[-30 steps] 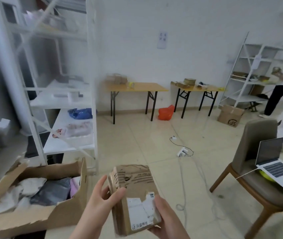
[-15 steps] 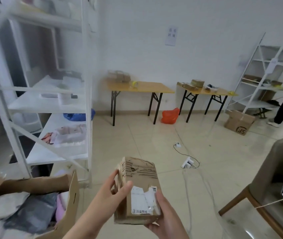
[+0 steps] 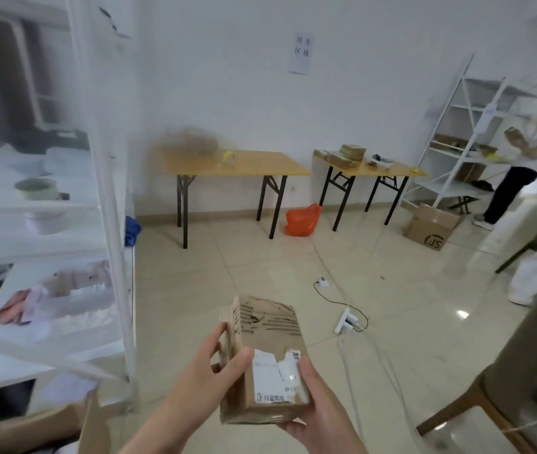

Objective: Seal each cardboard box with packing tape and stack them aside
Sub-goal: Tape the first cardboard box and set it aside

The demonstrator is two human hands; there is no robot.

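The carton point(image 3: 95, 427) has slid left; box point(image 3: 268, 342) held over tiled floor point(image 3: 260, 267), table point(image 3: 260, 163) beyond.

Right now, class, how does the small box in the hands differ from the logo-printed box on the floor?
The held box sits in the left hand and right hand; the logo box rests on the floor. The held box shows a torn face and white label; the logo box a black printed mark. Both are brown cardboard.

An orange bag point(image 3: 301, 221) lies on the floor between a left surface point(image 3: 260, 163) and a right surface point(image 3: 388, 167); a power strip point(image 3: 345, 321) lies nearer.
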